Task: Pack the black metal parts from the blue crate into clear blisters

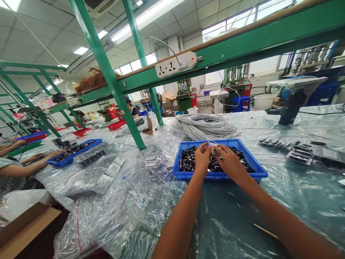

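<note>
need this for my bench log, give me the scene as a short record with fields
left hand: holds small pale item, details unclear
right hand: holds same item
under hands: blue tray with black parts
behind tray: coil of grey cable
green beam: white power strip mounted
far left: co-worker's hand at second blue tray

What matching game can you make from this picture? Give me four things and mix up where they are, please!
Things:
1. Left hand and right hand
2. Small black parts
3. Large grey cable coil
4. White power strip

Places:
A. On the green beam
B. Inside the front blue tray
C. On the table, beyond that tray
D. Close together over that tray

Pairs: 1-D, 2-B, 3-C, 4-A
</note>
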Tool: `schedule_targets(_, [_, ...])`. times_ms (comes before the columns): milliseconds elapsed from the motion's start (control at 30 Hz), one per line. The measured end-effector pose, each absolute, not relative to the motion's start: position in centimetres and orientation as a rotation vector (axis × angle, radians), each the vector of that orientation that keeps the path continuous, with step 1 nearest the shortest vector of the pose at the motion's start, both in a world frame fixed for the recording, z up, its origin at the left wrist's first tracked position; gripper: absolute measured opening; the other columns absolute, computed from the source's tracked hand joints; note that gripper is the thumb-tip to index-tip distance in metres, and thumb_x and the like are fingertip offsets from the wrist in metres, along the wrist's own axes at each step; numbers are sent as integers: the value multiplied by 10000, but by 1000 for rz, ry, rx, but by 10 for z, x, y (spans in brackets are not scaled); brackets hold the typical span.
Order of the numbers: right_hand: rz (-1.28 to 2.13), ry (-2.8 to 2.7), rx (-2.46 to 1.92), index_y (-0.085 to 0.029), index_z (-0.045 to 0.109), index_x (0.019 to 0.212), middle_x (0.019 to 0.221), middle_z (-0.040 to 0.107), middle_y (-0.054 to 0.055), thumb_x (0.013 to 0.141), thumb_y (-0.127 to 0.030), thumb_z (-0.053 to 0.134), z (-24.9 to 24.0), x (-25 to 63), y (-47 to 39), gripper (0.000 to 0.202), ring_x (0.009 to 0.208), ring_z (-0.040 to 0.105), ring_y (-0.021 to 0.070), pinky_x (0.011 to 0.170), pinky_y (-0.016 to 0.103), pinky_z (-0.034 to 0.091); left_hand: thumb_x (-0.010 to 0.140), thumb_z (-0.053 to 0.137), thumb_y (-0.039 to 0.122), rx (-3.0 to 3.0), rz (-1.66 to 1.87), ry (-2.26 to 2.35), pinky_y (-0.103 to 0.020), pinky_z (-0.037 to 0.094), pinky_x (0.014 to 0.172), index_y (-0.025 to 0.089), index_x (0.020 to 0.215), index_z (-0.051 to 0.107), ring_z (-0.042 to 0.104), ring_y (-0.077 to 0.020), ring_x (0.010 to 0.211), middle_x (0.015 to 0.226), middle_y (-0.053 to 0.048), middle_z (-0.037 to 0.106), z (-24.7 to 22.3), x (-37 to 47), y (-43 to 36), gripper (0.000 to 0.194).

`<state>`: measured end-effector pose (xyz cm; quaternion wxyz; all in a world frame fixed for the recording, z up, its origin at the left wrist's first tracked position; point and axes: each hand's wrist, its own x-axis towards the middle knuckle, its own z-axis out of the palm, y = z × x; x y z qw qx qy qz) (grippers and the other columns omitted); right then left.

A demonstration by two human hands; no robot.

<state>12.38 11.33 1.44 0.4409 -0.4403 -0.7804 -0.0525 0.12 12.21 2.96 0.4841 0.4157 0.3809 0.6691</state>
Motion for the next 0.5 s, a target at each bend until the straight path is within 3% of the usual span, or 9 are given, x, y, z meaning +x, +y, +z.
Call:
schedule_targets(233, [-187,-1825,-1203,-132,650,1212,1151,570,194,906,-222,425,20,131,108,391,953,638,304,753,443,571,612,855,328,1081,1451,809,-307,459,823,139,1226,663,612,-142,737,742,-6,664,35,0,116,671])
schedule_targets(500, [-51,-1719,-1109,-118,677,1141,1042,666,185,859,-328,529,11,109,104,382,957,656,307,855,448,543,585,844,309,1042,1510,795,-272,440,710,137,1088,733,567,-121,665,709,-6,660,32,-3,115,542])
